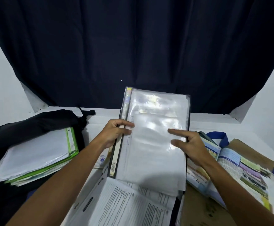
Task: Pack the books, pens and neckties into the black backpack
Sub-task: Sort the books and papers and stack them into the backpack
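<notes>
Here the dark curtain [133, 46] hangs behind the white counter [255, 128]. The black backpack [35, 121] lies at the left edge under a green-edged folder [35, 152]. Centre, a clear-sleeved book [155, 136] stands tilted: left hand [115, 132] grips its spine, right hand [186, 144] holds its right edge. An open book [240, 168] at right shows "12".

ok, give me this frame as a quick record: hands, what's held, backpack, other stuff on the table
left hand: grips the spine edge of the clear-sleeve folder
right hand: holds the folder's right edge, fingers on the plastic
folder: lifted, tilted toward the camera
backpack: black, at left on the table, a green-edged stack of papers lying on it
other: printed sheets near the front, colourful open book at right
pens, neckties: none visible
</notes>
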Demonstrator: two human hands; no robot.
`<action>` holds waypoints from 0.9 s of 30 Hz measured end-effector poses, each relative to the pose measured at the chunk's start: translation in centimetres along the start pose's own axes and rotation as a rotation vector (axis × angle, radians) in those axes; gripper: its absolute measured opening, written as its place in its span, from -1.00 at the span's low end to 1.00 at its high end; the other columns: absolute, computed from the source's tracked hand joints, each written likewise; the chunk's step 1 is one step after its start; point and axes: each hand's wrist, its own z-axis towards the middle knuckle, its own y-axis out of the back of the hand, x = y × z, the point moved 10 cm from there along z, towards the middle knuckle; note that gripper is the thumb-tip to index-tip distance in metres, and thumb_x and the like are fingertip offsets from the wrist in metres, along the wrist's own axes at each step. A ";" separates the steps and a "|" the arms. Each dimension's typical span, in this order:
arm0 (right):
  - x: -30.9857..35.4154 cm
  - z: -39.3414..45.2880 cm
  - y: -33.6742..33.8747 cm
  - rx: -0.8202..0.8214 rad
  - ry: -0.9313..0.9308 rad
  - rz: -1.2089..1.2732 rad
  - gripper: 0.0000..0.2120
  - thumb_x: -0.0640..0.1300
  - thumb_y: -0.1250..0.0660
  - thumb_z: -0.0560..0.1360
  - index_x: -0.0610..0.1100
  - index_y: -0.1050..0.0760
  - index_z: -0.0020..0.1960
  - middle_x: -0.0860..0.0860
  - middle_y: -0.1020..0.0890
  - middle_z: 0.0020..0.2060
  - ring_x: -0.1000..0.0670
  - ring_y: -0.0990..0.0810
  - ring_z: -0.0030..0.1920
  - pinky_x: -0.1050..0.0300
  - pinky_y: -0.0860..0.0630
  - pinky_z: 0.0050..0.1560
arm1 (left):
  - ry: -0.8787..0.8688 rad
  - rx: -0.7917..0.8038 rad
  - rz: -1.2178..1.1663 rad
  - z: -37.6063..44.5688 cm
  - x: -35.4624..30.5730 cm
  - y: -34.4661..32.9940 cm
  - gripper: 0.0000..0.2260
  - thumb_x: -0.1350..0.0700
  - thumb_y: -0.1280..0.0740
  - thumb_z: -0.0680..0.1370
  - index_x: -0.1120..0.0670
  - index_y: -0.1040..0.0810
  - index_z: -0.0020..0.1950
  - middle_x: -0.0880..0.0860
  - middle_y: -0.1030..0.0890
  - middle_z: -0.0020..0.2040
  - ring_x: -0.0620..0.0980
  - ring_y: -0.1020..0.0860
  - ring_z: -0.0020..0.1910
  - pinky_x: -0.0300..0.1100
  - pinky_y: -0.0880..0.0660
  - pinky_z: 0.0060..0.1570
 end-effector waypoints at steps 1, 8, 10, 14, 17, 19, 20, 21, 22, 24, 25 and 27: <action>-0.1 0.3 0.4 -0.012 -0.017 0.052 -0.56 -0.37 -0.44 0.42 0.13 -0.61 0.10 0.25 -0.63 0.10 0.18 -0.54 0.23 0.17 -0.45 0.30 | 0.006 0.002 -0.004 0.1 -0.3 -0.1 -0.59 0.57 -0.32 0.40 0.07 -0.72 -0.22 -0.05 -0.71 -0.14 -0.09 -0.61 0.00 -0.36 -0.53 -0.13; -0.1 1.8 1.8 -0.261 -0.030 0.321 -0.51 -0.40 -0.41 0.42 0.20 -0.66 0.03 0.08 -0.62 0.19 -0.03 -0.57 0.24 -0.15 -0.45 0.31 | -0.164 -0.223 0.315 -1.6 -3.3 0.7 -0.44 0.15 -0.34 0.59 -0.20 -0.25 0.51 -0.09 -0.26 0.53 -0.11 -0.09 0.55 -0.12 -0.15 0.48; 0.3 2.0 1.9 -0.345 -0.013 0.333 -0.54 -0.38 -0.40 0.44 0.15 -0.63 0.11 0.12 -0.58 0.22 0.01 -0.53 0.27 -0.11 -0.43 0.34 | -0.154 -0.360 0.319 -3.8 -2.3 1.3 -0.35 -0.04 -0.31 0.60 -0.33 0.00 0.54 -0.07 0.03 0.61 -0.10 0.12 0.57 -0.01 -0.01 0.50; 0.4 1.9 1.9 -0.540 -0.043 0.427 -0.54 -0.42 -0.36 0.47 -0.11 -0.51 0.31 0.05 -0.49 0.30 -0.01 -0.44 0.35 -0.07 -0.40 0.38 | -0.048 -0.317 0.087 -6.7 1.8 -1.7 -0.27 -0.27 -0.29 0.50 -0.55 0.22 0.38 -0.05 0.08 0.60 0.01 -0.10 0.55 0.17 -0.17 0.47; 0.6 1.4 0.7 -0.605 -0.058 0.493 -0.51 -0.43 -0.35 0.47 -0.14 -0.46 0.36 0.06 -0.47 0.32 -0.07 -0.44 0.35 -0.08 -0.36 0.38 | -0.076 -0.245 -0.120 -6.4 2.8 -4.5 -0.21 -0.20 -0.35 0.48 -0.54 0.20 0.41 -0.19 -0.02 0.55 -0.07 -0.25 0.49 0.10 -0.25 0.45; 0.5 1.0 -0.2 -0.621 -0.067 0.542 -0.49 -0.43 -0.35 0.47 -0.11 -0.46 0.36 0.07 -0.48 0.32 -0.06 -0.44 0.35 -0.07 -0.36 0.39 | -0.117 -0.335 -0.319 -6.0 2.9 -4.3 -0.22 0.02 -0.41 0.53 -0.47 0.04 0.47 -0.18 -0.10 0.54 -0.05 -0.36 0.44 0.05 -0.33 0.41; 0.5 0.8 -0.4 -0.623 -0.066 0.558 -0.49 -0.43 -0.36 0.46 -0.09 -0.47 0.35 0.06 -0.47 0.34 -0.03 -0.43 0.36 -0.04 -0.37 0.39 | -0.116 -0.382 -0.409 -6.0 3.0 -4.0 -0.22 0.13 -0.43 0.53 -0.39 -0.04 0.50 -0.13 -0.18 0.54 -0.04 -0.42 0.40 0.04 -0.39 0.37; 0.8 0.7 -0.8 -0.609 -0.066 0.571 -0.49 -0.43 -0.36 0.46 -0.07 -0.48 0.34 0.06 -0.47 0.35 0.00 -0.43 0.36 0.02 -0.40 0.38 | -0.107 -0.412 -0.470 -5.8 3.2 -3.7 -0.22 0.22 -0.43 0.51 -0.32 -0.11 0.52 -0.09 -0.26 0.51 -0.02 -0.47 0.35 0.06 -0.44 0.33; 1.4 0.5 -0.8 -0.592 -0.037 0.555 -0.49 -0.42 -0.37 0.46 -0.06 -0.47 0.34 0.07 -0.47 0.35 0.03 -0.44 0.34 0.14 -0.42 0.33 | -0.097 -0.416 -0.500 -5.7 3.3 -3.6 -0.23 0.27 -0.44 0.49 -0.27 -0.18 0.52 -0.08 -0.35 0.47 0.00 -0.51 0.31 0.08 -0.47 0.29; 3.4 0.3 -0.9 -0.536 0.061 0.462 -0.44 -0.41 -0.37 0.46 -0.06 -0.40 0.39 0.14 -0.44 0.34 0.22 -0.43 0.30 0.46 -0.39 0.17 | -0.081 -0.406 -0.535 -5.5 3.3 -3.5 -0.27 0.34 -0.44 0.46 -0.20 -0.30 0.49 -0.04 -0.50 0.35 0.04 -0.57 0.23 0.08 -0.51 0.23; 4.5 0.2 -1.0 -0.500 0.119 0.414 -0.39 -0.39 -0.38 0.46 -0.06 -0.33 0.44 0.21 -0.41 0.32 0.37 -0.41 0.24 0.56 -0.35 0.10 | -0.073 -0.402 -0.553 -5.5 3.1 -3.5 -0.30 0.36 -0.41 0.46 -0.17 -0.34 0.47 -0.05 -0.57 0.27 0.06 -0.59 0.20 0.07 -0.53 0.20; 5.8 0.0 -0.9 -0.445 0.218 0.396 -0.28 -0.28 -0.40 0.48 0.03 -0.16 0.51 0.32 -0.33 0.27 0.49 -0.39 0.15 0.52 -0.35 0.09 | -0.056 -0.383 -0.586 -5.5 2.7 -3.1 -0.35 0.37 -0.36 0.49 -0.15 -0.37 0.46 -0.07 -0.66 0.09 0.10 -0.62 0.15 0.07 -0.54 0.16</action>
